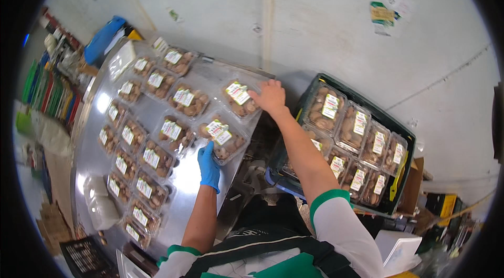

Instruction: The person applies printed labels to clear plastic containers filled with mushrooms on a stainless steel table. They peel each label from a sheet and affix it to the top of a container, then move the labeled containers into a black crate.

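My left hand [209,169], in a blue glove, grips the near left edge of a clear plastic clamshell of mushrooms [232,144], its thumb beside the label. That pack is at the right edge of the steel table [189,177]. My bare right hand [271,96] is at the right side of another mushroom clamshell [238,110] just beyond. Its thumb reaches over that pack's edge and its fingers extend past it; whether they grip it cannot be made out. Several more labelled mushroom packs [185,100] stand in slanting rows to the left.
A dark green crate [409,140] with several mushroom packs stands right of the table, partly behind my right forearm. Stacked clear trays [101,209] sit at the table's left. A black basket [84,258] is at lower left. A pale wall [220,14] rises behind.
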`<state>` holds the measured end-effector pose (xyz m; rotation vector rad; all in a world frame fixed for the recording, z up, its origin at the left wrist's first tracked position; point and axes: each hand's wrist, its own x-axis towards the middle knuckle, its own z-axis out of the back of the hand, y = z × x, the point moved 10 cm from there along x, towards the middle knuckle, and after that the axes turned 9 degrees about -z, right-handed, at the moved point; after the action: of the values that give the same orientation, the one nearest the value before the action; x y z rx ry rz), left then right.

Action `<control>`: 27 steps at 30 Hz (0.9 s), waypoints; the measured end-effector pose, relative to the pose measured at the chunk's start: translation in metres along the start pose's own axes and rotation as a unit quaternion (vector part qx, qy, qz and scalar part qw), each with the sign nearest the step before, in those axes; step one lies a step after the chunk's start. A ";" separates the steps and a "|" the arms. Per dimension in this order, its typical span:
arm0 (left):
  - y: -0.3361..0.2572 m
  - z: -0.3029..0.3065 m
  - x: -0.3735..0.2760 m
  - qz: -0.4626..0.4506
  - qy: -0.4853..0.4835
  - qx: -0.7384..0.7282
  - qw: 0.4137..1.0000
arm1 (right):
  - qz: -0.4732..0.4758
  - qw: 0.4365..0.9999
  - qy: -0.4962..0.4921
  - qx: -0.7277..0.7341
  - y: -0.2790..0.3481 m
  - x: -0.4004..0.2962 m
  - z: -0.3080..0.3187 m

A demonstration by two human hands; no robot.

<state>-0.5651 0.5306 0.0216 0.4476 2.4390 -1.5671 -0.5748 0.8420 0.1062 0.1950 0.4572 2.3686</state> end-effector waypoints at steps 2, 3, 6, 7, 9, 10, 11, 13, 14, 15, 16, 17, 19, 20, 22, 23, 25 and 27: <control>0.021 0.033 0.014 0.015 -0.010 -0.005 1.000 | -0.005 0.995 0.090 -0.040 0.016 0.003 -0.010; 0.031 0.042 0.019 0.020 -0.008 -0.006 1.000 | -0.003 0.991 0.125 -0.053 0.024 0.000 -0.012; 0.023 0.033 0.023 -0.005 -0.036 0.027 0.999 | -0.042 0.981 0.139 0.130 0.003 0.002 -0.012; 0.023 0.030 0.021 -0.012 -0.025 0.052 0.998 | -0.027 0.977 0.123 0.172 0.004 -0.008 0.000; -0.004 0.015 0.013 -0.095 0.079 0.084 0.989 | -0.015 0.964 0.086 0.251 -0.002 -0.032 0.023; -0.003 0.033 0.008 -0.062 0.057 0.036 0.996 | -0.028 0.935 0.101 0.338 -0.026 -0.058 0.035; 0.000 0.042 0.003 -0.033 0.036 -0.014 0.999 | -0.038 0.899 0.107 0.424 -0.049 -0.083 0.058; -0.003 0.039 -0.022 0.025 -0.021 -0.041 0.999 | -0.077 0.834 0.139 0.528 -0.108 -0.144 0.099; -0.003 0.018 -0.038 0.058 0.029 -0.070 0.995 | -0.074 0.828 0.099 0.547 -0.156 -0.179 0.114; -0.006 0.002 -0.058 0.082 0.075 -0.100 0.989 | -0.129 0.790 0.110 0.589 -0.194 -0.222 0.130; -0.012 -0.008 -0.072 0.068 0.099 -0.065 0.991 | -0.172 0.777 0.086 0.600 -0.230 -0.262 0.144; -0.010 -0.019 -0.088 0.082 0.129 -0.054 0.987 | -0.207 0.752 0.067 0.623 -0.260 -0.299 0.153; -0.006 -0.044 -0.114 0.043 0.102 -0.034 0.993 | -0.277 0.761 0.021 0.586 -0.316 -0.354 0.140; -0.001 -0.058 -0.128 0.034 0.115 -0.001 0.993 | -0.337 0.728 0.018 0.597 -0.330 -0.366 0.123; 0.016 -0.121 -0.174 0.073 0.194 0.021 0.978 | -0.352 0.785 -0.013 0.510 -0.334 -0.363 0.106; 0.029 -0.140 -0.191 0.095 0.225 0.031 0.969 | -0.301 0.863 -0.030 0.405 -0.329 -0.351 0.107; 0.049 -0.177 -0.223 0.092 0.283 0.062 0.953 | -0.268 0.882 0.050 0.385 -0.309 -0.337 0.104; 0.073 -0.205 -0.254 0.084 0.313 0.107 0.940 | -0.251 0.873 0.049 0.416 -0.317 -0.350 0.103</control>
<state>-0.3039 0.7096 0.1293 1.3413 2.5456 -1.8266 -0.0926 0.8525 0.0772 0.2989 1.3820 1.5514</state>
